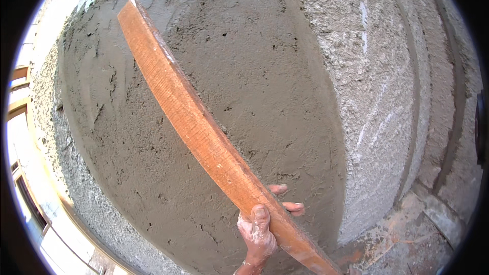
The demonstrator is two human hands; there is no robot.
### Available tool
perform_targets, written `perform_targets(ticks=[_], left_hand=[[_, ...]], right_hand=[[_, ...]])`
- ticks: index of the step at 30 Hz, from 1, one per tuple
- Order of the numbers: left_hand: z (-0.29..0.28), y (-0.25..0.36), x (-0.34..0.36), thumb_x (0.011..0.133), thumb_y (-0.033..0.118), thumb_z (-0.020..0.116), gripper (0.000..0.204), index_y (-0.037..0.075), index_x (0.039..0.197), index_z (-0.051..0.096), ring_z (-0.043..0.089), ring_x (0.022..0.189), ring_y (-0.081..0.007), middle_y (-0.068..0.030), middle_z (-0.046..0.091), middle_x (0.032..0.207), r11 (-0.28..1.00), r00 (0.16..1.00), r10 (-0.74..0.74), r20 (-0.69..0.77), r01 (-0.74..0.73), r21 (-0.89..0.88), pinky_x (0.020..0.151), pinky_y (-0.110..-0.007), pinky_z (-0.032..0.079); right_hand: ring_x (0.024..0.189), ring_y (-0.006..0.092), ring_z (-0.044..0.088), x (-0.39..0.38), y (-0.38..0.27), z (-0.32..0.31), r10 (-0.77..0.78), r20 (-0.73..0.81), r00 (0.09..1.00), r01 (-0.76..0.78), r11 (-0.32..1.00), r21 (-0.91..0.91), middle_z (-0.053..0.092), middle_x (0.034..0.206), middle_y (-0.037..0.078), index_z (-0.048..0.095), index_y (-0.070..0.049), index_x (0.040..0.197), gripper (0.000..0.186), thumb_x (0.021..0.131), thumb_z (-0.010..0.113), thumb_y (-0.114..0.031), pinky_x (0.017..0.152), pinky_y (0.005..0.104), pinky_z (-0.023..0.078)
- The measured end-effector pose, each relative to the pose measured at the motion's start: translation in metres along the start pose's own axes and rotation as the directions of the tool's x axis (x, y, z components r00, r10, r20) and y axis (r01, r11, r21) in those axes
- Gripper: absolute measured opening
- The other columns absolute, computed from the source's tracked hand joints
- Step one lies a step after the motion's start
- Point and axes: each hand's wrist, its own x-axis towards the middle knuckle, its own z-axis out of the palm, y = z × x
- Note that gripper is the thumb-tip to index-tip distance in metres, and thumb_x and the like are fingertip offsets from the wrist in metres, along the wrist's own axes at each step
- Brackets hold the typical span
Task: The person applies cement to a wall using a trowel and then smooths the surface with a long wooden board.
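The person's left hand [259, 234] was clamped on the board [186, 122], thumb pressed on the near face and the other fingers [294, 208] wrapped behind, two tips showing past the right edge. The right hand was out of view, so its state could not be told. The board slanted from the upper left of the fingers down past their lower right, where its end ran out of sight. It looked stiff and fairly heavy for one hand, being long and gripped near its lower part, so the upper stretch would probably tend to swing. Its face seemed dry enough to grip, though grey smears on the edge could make it slick; a hold nearer the middle, or a second one farther up, would likely steady it. Behind and above the fingers spread the grey plaster [265, 97], pitted and damp-looking; whether board or fingertips touched it could not be told. It probably marked easily, leaving little room behind the board for knuckles. Right of the fingers stood a rough wall [377, 97], at their lower right the stained ground [402, 244], and far to their left a wooden frame [19, 107].
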Motion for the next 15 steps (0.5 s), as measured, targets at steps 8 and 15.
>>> perform_targets(ticks=[8, 15], left_hand=[[0.042, -0.002, 0.017, 0.107, 0.043, 0.051, 0.057, -0.009, 0.128, 0.041, 0.073, 0.082, -0.0309, -0.0210, 0.059, 0.113, 0.988, 0.988, 0.067, -0.140, -0.047, 0.145, 0.062, -0.042, 0.066], [0.007, 0.078, 0.048, 0.099, 0.057, 0.057, 0.082, -0.003, 0.146, 0.029, 0.059, 0.121, -0.0355, -0.0306, 0.056, 0.127, 0.590, 0.806, 0.565, -0.175, -0.247, 0.769, 0.098, -0.052, 0.053]], right_hand=[[0.118, 0.0328, 0.066, 0.073, 0.024, 0.004, -0.132, 0.540, 0.831, 0.082, 0.990, 0.116, 0.065, 0.130, 0.022, 0.044, -0.004, 0.150, 0.085, 0.079, 0.084, -0.032, 0.095, 0.0398, 0.054], [0.119, 0.0302, 0.066, -0.002, 0.149, 0.076, -0.038, 0.762, 0.646, -0.010, 0.998, 0.058, 0.066, 0.132, 0.020, 0.042, -0.008, 0.154, 0.085, 0.083, 0.081, -0.034, 0.093, 0.0377, 0.055]])
